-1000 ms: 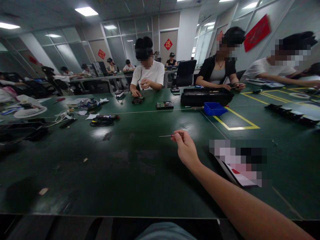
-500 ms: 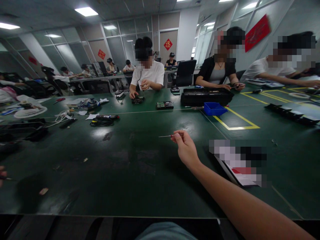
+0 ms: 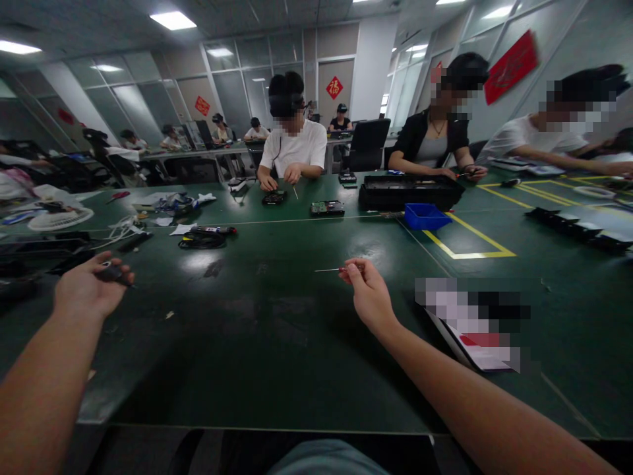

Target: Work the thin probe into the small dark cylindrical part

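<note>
My right hand (image 3: 368, 290) is closed on a small screwdriver (image 3: 327, 270) above the green table (image 3: 237, 369). Its thin metal shaft points left, and its reddish handle is mostly covered by my fingers. Over the left side of the table, my left hand (image 3: 91, 287) is wrapped round a dark tool (image 3: 115, 273) with a thin pointed tip aimed to the right and slightly down. The exact kind of this tool is unclear. Both hands are well apart, raised over the tabletop.
A coiled black cable (image 3: 202, 237), a hard drive (image 3: 327, 208), a blue bin (image 3: 426, 216) and a long black tray (image 3: 410, 192) lie farther back. A partly blurred white box-like thing (image 3: 459, 336) is right of my right hand. Co-workers (image 3: 294, 142) sit opposite.
My left hand has come up from the left edge into full view, carrying the dark tool. My right hand and screwdriver have stayed nearly still. The co-worker opposite has shifted their hands.
</note>
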{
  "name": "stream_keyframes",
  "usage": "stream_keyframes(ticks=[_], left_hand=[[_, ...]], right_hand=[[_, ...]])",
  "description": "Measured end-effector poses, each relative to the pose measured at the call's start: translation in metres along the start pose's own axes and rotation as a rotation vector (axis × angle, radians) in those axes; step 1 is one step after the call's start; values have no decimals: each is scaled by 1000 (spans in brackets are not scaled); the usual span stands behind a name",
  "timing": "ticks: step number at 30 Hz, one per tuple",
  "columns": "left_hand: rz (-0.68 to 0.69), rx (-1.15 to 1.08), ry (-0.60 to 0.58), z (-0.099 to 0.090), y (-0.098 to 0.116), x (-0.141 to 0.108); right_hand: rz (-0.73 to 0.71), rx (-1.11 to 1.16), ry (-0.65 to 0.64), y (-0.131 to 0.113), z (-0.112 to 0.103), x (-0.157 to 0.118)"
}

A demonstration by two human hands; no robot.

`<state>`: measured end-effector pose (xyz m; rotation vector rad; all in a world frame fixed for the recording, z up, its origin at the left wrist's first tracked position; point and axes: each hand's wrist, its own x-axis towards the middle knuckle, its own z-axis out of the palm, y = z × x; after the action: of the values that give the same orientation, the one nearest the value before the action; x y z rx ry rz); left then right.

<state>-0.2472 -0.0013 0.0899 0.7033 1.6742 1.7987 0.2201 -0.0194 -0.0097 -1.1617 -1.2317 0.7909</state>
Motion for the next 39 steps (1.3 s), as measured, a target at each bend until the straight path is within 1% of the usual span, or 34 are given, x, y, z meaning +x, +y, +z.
stream_keyframes(ticks=[1,3,6,9,13,17,20,23,26,29,31,34,37,39], left_hand=[[-22,-108,-19,14,0,-7],[-59,-204,-83,44,1,-23],[-80,-252,-254,85,1,-50],[-101,-263,-408,119,-4,-76],[-93,-262,-615,155,-15,-112],[-73,-178,-782,181,-29,-152],[-8,-75,-884,192,-41,-176],[54,61,-956,196,-56,-189],[108,225,-1017,194,-73,-190],[232,387,-1074,189,-88,-183],[334,503,-1085,187,-96,-178],[432,625,-1038,186,-104,-172],[482,665,-982,187,-111,-166],[533,664,-988,187,-115,-163]], right_hand=[[-2,1,0,0,0,0],[-6,3,-2,0,0,0],[-8,3,-5,-2,-1,-1],[-5,-5,-4,-3,-1,-1],[0,-1,-2,-3,-3,-1],[1,5,-6,-3,-4,0],[-2,2,-9,-5,-4,-1],[-15,10,-1,-7,-2,-1],[-16,18,1,-7,-1,-2],[-20,15,-1,-6,0,-2],[-10,4,0,-6,1,-2],[8,-24,-11,-9,0,-3],[27,-96,-28,-16,-1,-4],[42,-179,-73,-21,-2,-5]])
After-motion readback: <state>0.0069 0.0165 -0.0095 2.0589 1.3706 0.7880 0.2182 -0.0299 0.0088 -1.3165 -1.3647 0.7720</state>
